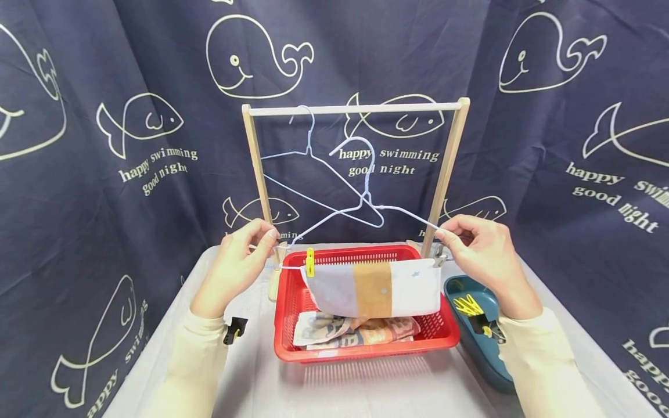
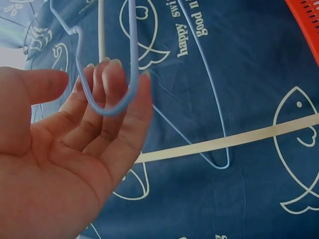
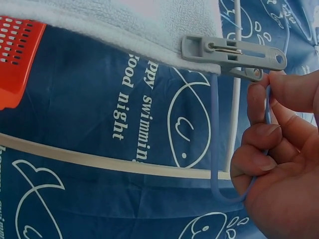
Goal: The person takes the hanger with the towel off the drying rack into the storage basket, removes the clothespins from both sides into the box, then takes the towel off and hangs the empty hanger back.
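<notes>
A pale blue clothes hanger (image 1: 334, 215) is held up in front of the rack. A white, tan and grey towel (image 1: 372, 287) hangs over its lower bar, fixed by a yellow clothespin (image 1: 310, 262) at the left and a grey clothespin (image 3: 227, 51) at the right. My right hand (image 1: 483, 249) pinches the hanger's right arm between thumb and index finger, its other fingers curled round the wire. At the left end, my left hand (image 1: 241, 262) has relaxed fingers behind the wire bend, thumb apart from it in the left wrist view.
A wooden rack (image 1: 355, 108) stands behind, with another blue hanger (image 1: 309, 136) on its rail. Below the towel is a red basket (image 1: 366, 355) holding patterned cloths (image 1: 360, 334). To the right, a teal tray (image 1: 488, 354) contains yellow clothespins (image 1: 467, 305).
</notes>
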Motion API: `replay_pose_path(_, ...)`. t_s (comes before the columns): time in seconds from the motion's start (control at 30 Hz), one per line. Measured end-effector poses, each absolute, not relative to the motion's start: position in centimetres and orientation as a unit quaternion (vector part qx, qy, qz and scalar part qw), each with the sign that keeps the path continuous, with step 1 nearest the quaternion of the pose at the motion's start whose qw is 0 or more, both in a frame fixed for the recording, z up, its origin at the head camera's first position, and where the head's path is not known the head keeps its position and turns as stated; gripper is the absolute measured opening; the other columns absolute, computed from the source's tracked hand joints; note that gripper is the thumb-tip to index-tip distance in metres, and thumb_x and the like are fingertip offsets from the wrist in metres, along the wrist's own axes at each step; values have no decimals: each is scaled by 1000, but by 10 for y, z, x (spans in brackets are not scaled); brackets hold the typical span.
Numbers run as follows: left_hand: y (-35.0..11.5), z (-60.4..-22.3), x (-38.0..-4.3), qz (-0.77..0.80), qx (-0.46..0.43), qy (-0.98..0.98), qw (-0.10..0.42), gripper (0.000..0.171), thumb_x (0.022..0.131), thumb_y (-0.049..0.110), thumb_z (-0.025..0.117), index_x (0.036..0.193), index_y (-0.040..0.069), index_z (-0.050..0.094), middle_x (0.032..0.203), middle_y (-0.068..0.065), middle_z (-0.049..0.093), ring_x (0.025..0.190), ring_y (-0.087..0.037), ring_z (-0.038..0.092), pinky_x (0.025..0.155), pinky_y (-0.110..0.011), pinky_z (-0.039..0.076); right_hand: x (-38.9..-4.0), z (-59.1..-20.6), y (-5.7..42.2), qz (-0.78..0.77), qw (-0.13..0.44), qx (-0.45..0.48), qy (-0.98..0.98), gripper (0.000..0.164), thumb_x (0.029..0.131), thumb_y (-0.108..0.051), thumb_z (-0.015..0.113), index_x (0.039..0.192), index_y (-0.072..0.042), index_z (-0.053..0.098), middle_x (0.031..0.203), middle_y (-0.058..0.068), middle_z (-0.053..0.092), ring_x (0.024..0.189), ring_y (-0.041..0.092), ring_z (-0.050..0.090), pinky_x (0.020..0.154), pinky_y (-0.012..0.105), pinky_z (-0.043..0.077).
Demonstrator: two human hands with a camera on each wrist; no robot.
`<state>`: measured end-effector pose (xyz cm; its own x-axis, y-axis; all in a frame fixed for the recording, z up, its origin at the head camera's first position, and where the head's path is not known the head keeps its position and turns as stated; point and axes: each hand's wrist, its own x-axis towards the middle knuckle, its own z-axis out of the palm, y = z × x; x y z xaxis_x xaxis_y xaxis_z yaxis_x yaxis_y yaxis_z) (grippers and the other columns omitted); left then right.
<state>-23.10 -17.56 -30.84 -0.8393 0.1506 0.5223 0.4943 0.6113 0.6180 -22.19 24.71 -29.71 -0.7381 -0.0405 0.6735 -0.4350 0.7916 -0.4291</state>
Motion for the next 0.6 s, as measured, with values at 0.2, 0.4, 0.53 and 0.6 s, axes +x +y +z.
replay_pose_path(0.2, -168, -316, -229, -379, -196, -876, 226, 18, 104, 30, 62, 108, 18, 74, 84, 6, 71, 77, -12, 65, 76, -37, 55, -225, -300, 243, 292, 337, 139, -884, 6, 92, -20, 77, 87, -17, 77, 65, -2, 61, 59, 15, 50, 54, 26, 39)
replay_pose_path(0.4, -165, -322, -228, -374, -203, -872, 240, 13, 101, 26, 66, 103, 17, 76, 80, 5, 67, 71, -14, 59, 68, -33, 50, -227, -304, 239, 297, 323, 145, -887, 5, 92, -20, 77, 88, -17, 77, 67, -2, 61, 60, 17, 52, 52, 27, 42)
replay_pose_path(0.53, -163, -325, -228, -388, -220, -865, 230, 12, 100, 25, 69, 103, 18, 77, 82, 6, 68, 69, -13, 60, 65, -31, 51, -229, -306, 238, 299, 322, 145, -887, 4, 92, -19, 77, 88, -17, 77, 67, -2, 61, 60, 17, 52, 52, 28, 42)
replay_pose_path(0.6, -163, -327, -228, -395, -223, -862, 224, 10, 99, 25, 71, 102, 19, 78, 81, 7, 69, 67, -13, 61, 63, -30, 51, -229, -307, 238, 299, 319, 144, -888, 4, 92, -19, 78, 88, -17, 77, 67, -2, 61, 61, 17, 52, 52, 28, 43)
